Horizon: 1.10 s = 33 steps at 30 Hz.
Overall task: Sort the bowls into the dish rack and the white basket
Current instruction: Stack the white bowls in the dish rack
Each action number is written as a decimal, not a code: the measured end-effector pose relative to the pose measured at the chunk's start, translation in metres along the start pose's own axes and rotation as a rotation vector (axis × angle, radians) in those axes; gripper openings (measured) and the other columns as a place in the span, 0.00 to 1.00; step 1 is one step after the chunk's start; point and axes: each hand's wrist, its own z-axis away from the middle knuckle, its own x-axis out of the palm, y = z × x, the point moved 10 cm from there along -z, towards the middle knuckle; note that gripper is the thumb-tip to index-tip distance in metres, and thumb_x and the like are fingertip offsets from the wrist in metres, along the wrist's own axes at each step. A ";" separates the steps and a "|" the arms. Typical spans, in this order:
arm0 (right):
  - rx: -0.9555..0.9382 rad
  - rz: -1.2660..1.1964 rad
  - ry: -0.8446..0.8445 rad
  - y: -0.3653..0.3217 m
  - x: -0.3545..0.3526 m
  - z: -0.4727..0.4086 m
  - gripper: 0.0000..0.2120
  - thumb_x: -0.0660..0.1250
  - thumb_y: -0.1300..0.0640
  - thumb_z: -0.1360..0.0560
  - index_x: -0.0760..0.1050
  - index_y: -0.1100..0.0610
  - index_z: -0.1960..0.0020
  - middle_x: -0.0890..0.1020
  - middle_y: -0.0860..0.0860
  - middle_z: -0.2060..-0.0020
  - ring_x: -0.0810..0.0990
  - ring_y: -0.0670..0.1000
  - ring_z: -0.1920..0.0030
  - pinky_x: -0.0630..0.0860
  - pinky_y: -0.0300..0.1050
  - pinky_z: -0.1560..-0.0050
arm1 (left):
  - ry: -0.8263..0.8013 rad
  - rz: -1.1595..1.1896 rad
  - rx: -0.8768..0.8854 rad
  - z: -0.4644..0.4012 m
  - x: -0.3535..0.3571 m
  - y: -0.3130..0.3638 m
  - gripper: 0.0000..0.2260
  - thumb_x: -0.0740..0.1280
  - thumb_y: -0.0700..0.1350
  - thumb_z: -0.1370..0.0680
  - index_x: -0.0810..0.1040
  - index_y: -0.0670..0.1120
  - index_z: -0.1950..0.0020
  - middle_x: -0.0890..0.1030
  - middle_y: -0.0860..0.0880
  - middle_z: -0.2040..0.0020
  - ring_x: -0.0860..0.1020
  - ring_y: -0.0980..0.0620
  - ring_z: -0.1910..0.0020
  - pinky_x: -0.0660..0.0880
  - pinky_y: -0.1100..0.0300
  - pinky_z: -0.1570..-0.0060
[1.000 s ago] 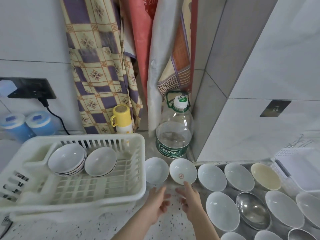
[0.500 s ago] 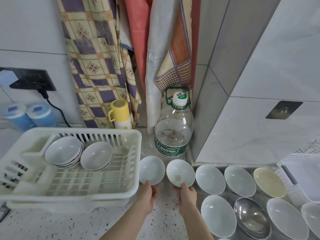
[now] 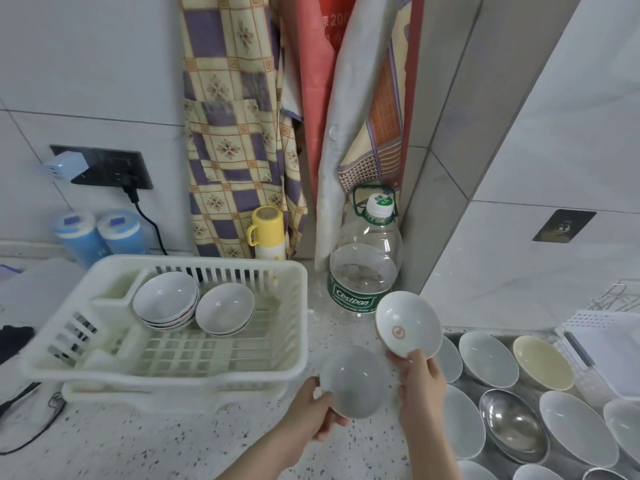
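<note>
At lower centre, a plain white ceramic bowl (image 3: 353,381) is gripped by its rim in the left hand (image 3: 311,415). Just right, a red-marked white bowl (image 3: 408,323) is pinched, tilted, in the right hand (image 3: 420,384), above the speckled tabletop (image 3: 145,441).

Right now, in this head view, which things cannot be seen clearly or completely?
- Stacked bowls in the dish rack: the top bowl covers the lower ones, so the count is unclear.
- Bowls at the lower right: cut off by the frame edge.
- White basket: cut off by the right edge.
- Plain bowl in the left hand: motion-blurred.
</note>
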 end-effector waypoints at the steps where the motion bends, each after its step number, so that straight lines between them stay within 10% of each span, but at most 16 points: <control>1: -0.016 0.003 -0.007 -0.007 0.000 0.005 0.04 0.59 0.61 0.25 0.71 0.55 0.56 0.86 0.57 0.62 0.61 0.49 0.72 0.57 0.39 0.75 | -0.053 0.008 0.023 0.012 0.002 0.004 0.16 0.58 0.37 0.22 0.68 0.51 0.37 0.85 0.38 0.62 0.70 0.52 0.74 0.62 0.62 0.75; 13: -0.090 -0.055 -0.119 -0.034 0.069 0.064 0.05 0.59 0.62 0.25 0.73 0.60 0.52 0.86 0.58 0.63 0.58 0.43 0.80 0.55 0.33 0.83 | -0.118 0.137 0.329 0.093 -0.106 0.091 0.16 0.58 0.36 0.22 0.72 0.48 0.37 0.84 0.34 0.59 0.66 0.53 0.78 0.61 0.63 0.77; 23: -0.399 0.286 -0.222 0.001 0.191 0.118 0.11 0.60 0.61 0.24 0.77 0.53 0.46 0.85 0.47 0.67 0.83 0.38 0.65 0.69 0.42 0.66 | 0.124 0.224 0.378 0.088 -0.260 0.109 0.13 0.59 0.38 0.21 0.75 0.48 0.40 0.85 0.36 0.58 0.66 0.54 0.76 0.63 0.63 0.79; 33: -0.346 0.439 -0.230 0.051 0.257 0.107 0.17 0.62 0.57 0.24 0.66 0.51 0.36 0.86 0.52 0.58 0.83 0.36 0.64 0.70 0.41 0.64 | 0.174 0.307 0.379 0.065 -0.315 0.121 0.13 0.57 0.37 0.21 0.76 0.45 0.40 0.84 0.35 0.60 0.67 0.55 0.78 0.62 0.64 0.79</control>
